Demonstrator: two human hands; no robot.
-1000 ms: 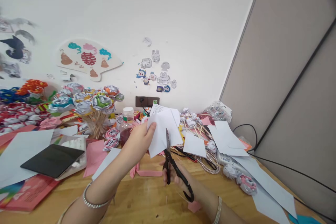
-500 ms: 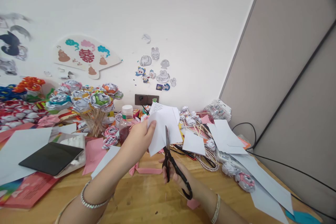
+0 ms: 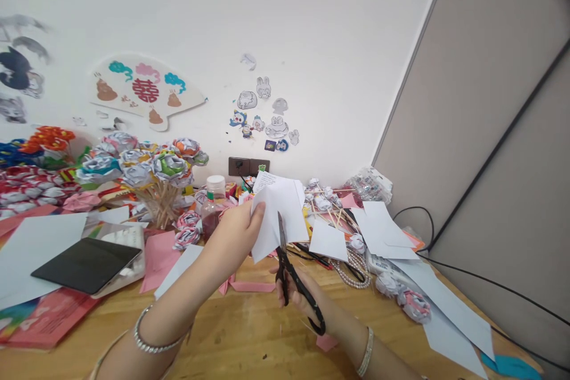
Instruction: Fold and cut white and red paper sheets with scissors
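Observation:
My left hand [image 3: 234, 236] is closed on a folded white sheet of paper [image 3: 278, 214] and holds it up above the wooden table [image 3: 240, 332]. My right hand [image 3: 299, 300] grips black scissors [image 3: 294, 279] by their handles. The blades point up and meet the paper's lower edge. Both wrists wear silver bracelets.
A bunch of paper roses on sticks [image 3: 151, 169] stands at the left. A dark tablet [image 3: 86, 261] lies on papers nearby. A small bottle [image 3: 214, 205], loose white sheets [image 3: 383, 228], pink paper [image 3: 160, 255], beads and a black cable [image 3: 481, 282] crowd the table's back and right.
The scissors have crept a little further up into the paper. The view has shifted slightly; both hands keep their hold.

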